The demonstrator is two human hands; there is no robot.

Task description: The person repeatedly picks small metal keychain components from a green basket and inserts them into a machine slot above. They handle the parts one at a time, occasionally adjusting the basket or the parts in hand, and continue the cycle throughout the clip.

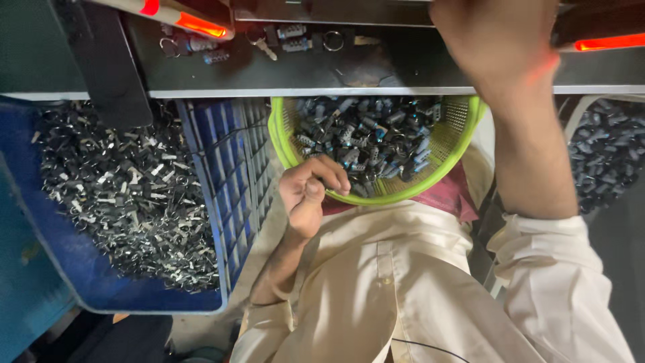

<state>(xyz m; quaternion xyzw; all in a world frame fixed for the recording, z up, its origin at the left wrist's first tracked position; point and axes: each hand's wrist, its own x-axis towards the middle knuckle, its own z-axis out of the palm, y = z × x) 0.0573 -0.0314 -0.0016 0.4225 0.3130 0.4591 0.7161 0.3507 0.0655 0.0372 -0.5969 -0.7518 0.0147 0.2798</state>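
Beside green basket (451, 160) rim, left hand (310, 195) curled loosely, right hand (500, 40) raised above, grip unclear

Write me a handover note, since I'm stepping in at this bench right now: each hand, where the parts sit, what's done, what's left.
Left hand: fingers curled at the near rim of the green basket; whether it pinches a part cannot be told.
Right hand: raised to the metal bench top, blurred; grip unclear.
Parts: small dark cylindrical pieces fill the green basket on the lap. A blue crate on the left side holds black-and-silver metal pieces. Key rings and keys lie on the bench top.
Done: a few assembled-looking items lie on the bench.
Left: both containers remain well filled.
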